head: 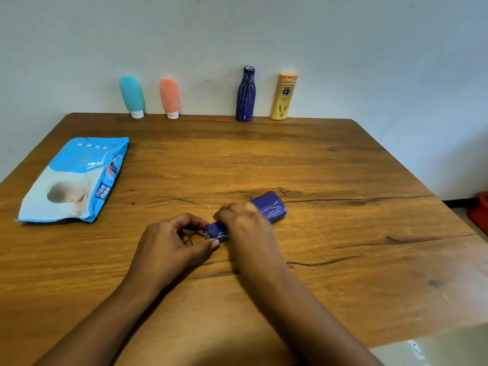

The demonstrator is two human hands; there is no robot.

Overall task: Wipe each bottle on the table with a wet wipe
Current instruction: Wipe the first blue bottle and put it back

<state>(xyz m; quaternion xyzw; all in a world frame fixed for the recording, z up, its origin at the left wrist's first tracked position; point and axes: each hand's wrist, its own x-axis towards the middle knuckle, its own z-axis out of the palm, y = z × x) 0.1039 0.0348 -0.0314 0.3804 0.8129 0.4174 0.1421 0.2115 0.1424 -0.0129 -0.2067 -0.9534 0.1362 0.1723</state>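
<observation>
Right now I see a blue bottle (272,207) lying on its side near the front middle of the counter (343,167), cap end toward the left. Left hand (169,241) fingers pinch the cap end. Right hand (245,225) fingers curl over the body, clamped on it, blurred. Wipes pack (76,180) lies flat at the left, well apart. Back edge by the wall: teal bottle (131,95) and pink bottle (169,96) cap-down, second blue bottle (245,96) and yellow bottle (284,97) standing.

Bright soft light, motion blur, bowed edges
</observation>
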